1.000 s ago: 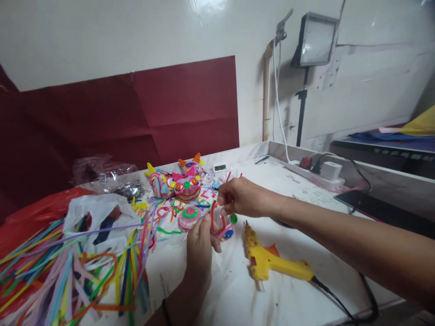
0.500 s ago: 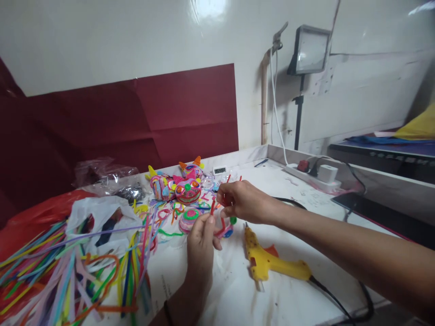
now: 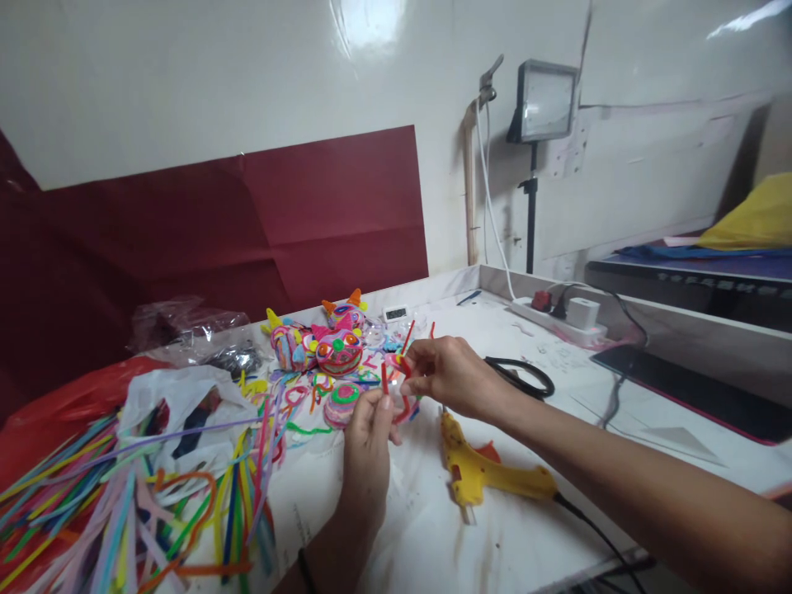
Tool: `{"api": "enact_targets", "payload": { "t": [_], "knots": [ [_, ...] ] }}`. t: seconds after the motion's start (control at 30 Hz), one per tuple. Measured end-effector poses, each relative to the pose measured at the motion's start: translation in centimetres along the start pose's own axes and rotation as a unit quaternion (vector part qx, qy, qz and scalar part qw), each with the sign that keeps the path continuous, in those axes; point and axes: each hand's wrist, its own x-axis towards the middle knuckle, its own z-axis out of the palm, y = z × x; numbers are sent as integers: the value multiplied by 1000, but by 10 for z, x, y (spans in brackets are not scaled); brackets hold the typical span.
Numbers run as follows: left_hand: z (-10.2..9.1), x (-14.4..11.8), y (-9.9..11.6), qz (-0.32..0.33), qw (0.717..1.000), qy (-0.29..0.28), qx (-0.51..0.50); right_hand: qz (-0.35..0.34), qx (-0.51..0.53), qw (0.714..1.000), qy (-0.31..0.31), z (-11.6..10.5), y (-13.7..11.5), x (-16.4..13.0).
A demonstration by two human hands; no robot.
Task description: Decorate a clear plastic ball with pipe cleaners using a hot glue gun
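Observation:
Between the fingertips of my left hand (image 3: 370,437) a red pipe cleaner (image 3: 384,379) stands upright. My right hand (image 3: 442,371) is closed just above and to the right, pinching a bent part of red pipe cleaner; whether it is one piece with the left one I cannot tell. Red ends poke up behind the right fingers. Behind my hands lies a round pink and green pipe-cleaner piece (image 3: 342,404), partly covered. Farther back sits a colourful animal-face figure (image 3: 338,351) with orange eyes. A yellow glue gun (image 3: 488,474) lies below my right forearm.
Many loose pipe cleaners (image 3: 124,511) spread over the left side, beside a white plastic bag (image 3: 186,396). A small digital display (image 3: 395,313) stands behind. At the right are a power strip (image 3: 557,318), a black cable coil (image 3: 525,379) and a dark flat slab (image 3: 693,392).
My right hand has moved slightly closer to the left, its fingers now near the upright red pipe cleaner. The view has turned a little to the right.

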Motion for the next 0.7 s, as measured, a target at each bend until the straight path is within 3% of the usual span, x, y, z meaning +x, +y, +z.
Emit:
{"api": "enact_targets", "payload": {
  "t": [0.27,0.7],
  "knots": [
    [0,2,-5,-14,998,-55,-20,-1,-41,999,1,0,4,0],
    [2,3,-7,-112,982,-70,-135,-56,-119,987,-88,-3,1,19]
  ]
}}
